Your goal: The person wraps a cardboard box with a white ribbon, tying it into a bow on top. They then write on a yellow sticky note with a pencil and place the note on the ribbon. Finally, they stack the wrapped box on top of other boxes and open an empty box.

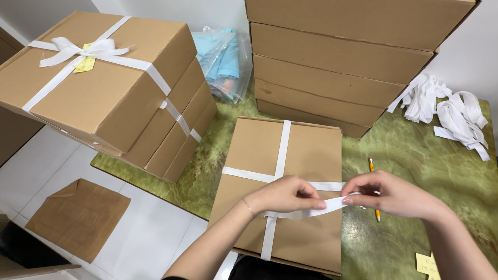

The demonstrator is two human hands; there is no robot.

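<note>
Head view, looking down at a green marbled table (415, 155). A flat cardboard box (282, 192) lies at the table's near edge, overhanging it slightly toward the viewer. A white ribbon (282, 150) runs lengthwise over the lid and a second band crosses it about midway, the two meeting near the centre of the box.

The left hand (285, 194) rests over the crossing, fingers closed in a narrow pinch on one loose end of the ribbon. The right hand (391, 194) is held just past the box's right edge, above the table, thumb and forefinger pinched shut on the same strip. The strip is stretched between the two hands, nearly level.

A yellow pencil (373, 184) lies on the table just beside the box, partly hidden under the right hand. A yellow sticky note (426, 263) sits at the table's near right corner. A heap of loose white ribbons (448, 111) lies at the far right.

Behind the box stands a stack of plain boxes (337, 62). To the left, a tied stack of boxes (104, 88) carries a white bow (83, 51) and a yellow tag on top. Clear bags holding blue cloth (223, 59) lie between the two stacks. A brown paper envelope (78, 218) lies on the white floor at lower left.
</note>
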